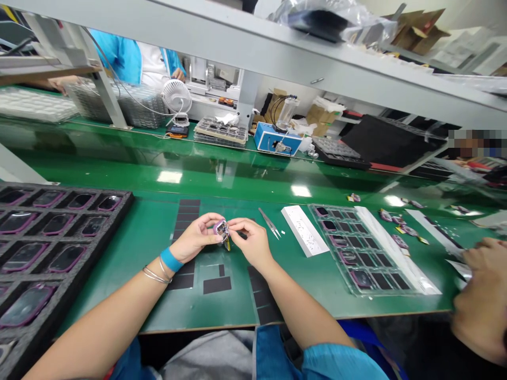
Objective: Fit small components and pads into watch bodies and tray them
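Note:
My left hand [196,237] and my right hand [251,243] meet above the green mat [130,285], pinching a small purple-rimmed electronic part [222,230] between their fingertips. A yellowish tab [227,244] hangs below it. The part's details are partly hidden by my fingers. Steel tweezers [270,223] lie just beyond my right hand, and black strips [217,285] lie on the mat beneath my wrists. A blue band and thin silver bracelets [156,269] circle my left wrist.
A black foam tray [59,248] of purple-rimmed parts fills the left. A white strip [304,230] and a clear compartment tray [362,250] lie to the right. A co-worker's hand [481,256] works at far right. A white fan [176,96] and blue device [277,140] stand beyond a shelf.

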### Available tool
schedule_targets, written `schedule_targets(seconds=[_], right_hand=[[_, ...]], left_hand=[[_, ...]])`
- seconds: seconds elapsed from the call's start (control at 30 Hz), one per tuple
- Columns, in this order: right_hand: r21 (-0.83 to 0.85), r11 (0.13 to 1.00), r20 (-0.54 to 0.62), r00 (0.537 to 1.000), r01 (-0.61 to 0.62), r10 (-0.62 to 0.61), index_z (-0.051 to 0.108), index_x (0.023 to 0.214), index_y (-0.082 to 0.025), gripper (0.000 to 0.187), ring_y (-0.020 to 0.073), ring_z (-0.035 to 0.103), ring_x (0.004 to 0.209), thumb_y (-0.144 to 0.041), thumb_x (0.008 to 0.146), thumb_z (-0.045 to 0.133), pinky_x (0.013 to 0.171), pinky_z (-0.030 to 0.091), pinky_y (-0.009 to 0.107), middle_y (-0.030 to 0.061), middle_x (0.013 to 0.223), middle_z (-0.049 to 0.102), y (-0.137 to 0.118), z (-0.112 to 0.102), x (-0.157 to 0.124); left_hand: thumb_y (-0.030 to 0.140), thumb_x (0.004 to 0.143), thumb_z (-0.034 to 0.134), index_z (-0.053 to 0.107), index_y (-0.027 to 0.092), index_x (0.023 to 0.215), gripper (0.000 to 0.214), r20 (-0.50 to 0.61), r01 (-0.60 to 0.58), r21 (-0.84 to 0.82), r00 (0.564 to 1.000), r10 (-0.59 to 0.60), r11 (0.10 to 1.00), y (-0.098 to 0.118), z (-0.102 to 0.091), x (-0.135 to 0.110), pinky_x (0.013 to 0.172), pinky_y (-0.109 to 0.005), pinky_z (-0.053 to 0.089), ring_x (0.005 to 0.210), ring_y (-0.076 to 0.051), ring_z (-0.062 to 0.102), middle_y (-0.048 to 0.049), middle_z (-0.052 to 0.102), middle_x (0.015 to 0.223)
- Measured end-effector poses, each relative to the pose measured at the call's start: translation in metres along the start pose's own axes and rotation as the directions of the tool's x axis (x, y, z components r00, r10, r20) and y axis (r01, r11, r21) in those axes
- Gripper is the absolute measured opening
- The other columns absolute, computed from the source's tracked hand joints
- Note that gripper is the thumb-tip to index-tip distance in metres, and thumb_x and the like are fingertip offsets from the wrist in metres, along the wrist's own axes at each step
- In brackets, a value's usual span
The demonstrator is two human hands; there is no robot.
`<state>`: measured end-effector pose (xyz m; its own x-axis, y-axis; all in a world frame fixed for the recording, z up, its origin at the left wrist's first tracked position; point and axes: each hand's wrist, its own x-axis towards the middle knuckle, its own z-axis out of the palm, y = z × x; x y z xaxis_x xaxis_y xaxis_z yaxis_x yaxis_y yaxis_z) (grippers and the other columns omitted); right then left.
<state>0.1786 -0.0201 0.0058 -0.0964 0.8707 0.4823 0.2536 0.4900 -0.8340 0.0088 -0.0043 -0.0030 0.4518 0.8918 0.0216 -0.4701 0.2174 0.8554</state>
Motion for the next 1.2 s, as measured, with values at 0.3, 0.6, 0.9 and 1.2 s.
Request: schedule_targets(seconds=[0.3, 0.6, 0.9, 1.2], right_hand=[[-0.265, 0.94, 0.076, 0.977, 0.212, -0.199, 0.062, 0.079, -0.02, 0.011, 0.0172, 0.062, 0.092, -0.015, 0.082, 0.054, 0.086, 0.049, 0.033, 0.0066, 0.094, 0.068, 0.006, 0.004, -0.003], [0.472, 0.731, 0.315, 0.868, -0.494, 0.383, 0.053, 0.102, -0.022, 0.049, 0.0162, 0.063, 0.091, -0.03, 0.061, 0.078, 0.084, 0.05, 0.033, 0.0037, 0.101, 0.064, 0.013, 0.009, 0.004], [0.409, 0.579, 0.477, 0.706, -0.705, 0.523, 0.064, 0.083, -0.013, 0.034, 0.0106, 0.063, 0.059, -0.03, 0.058, 0.079, 0.059, 0.052, 0.021, 0.0013, 0.068, 0.066, 0.013, -0.008, 0.011], [0.388, 0.814, 0.38, 0.879, -0.433, 0.287, 0.066, 0.095, -0.02, 0.027, 0.0129, 0.061, 0.069, -0.035, 0.073, 0.07, 0.067, 0.051, 0.028, 0.0022, 0.08, 0.066, 0.003, -0.021, 0.012]], left_hand=[[0.011, 0.059, 0.079, 0.06, 0.017, 0.098, 0.044, -0.046, -0.011, 0.024, 0.999, 0.012, 1.0, -0.002, -0.001, 0.001, 0.069, -0.02, 0.052, 0.073, -0.01, 0.061, -0.0012, 0.064, 0.087], [0.021, 0.064, 0.079, 0.06, 0.02, 0.1, 0.041, -0.105, -0.005, 0.024, 0.994, 0.008, 1.0, 0.008, -0.005, 0.0, 0.07, -0.021, 0.053, 0.078, -0.013, 0.063, -0.0021, 0.065, 0.091], [0.019, 0.066, 0.076, 0.055, 0.021, 0.1, 0.04, -0.1, -0.042, -0.023, 0.994, 0.039, 0.999, 0.011, -0.01, 0.002, 0.081, -0.027, 0.052, 0.095, -0.019, 0.064, -0.002, 0.065, 0.093], [0.017, 0.066, 0.075, 0.057, 0.02, 0.103, 0.041, -0.014, 0.149, -0.007, 0.989, -0.149, 0.989, 0.011, -0.007, 0.001, 0.069, -0.024, 0.056, 0.081, -0.016, 0.066, -0.0022, 0.065, 0.091]])
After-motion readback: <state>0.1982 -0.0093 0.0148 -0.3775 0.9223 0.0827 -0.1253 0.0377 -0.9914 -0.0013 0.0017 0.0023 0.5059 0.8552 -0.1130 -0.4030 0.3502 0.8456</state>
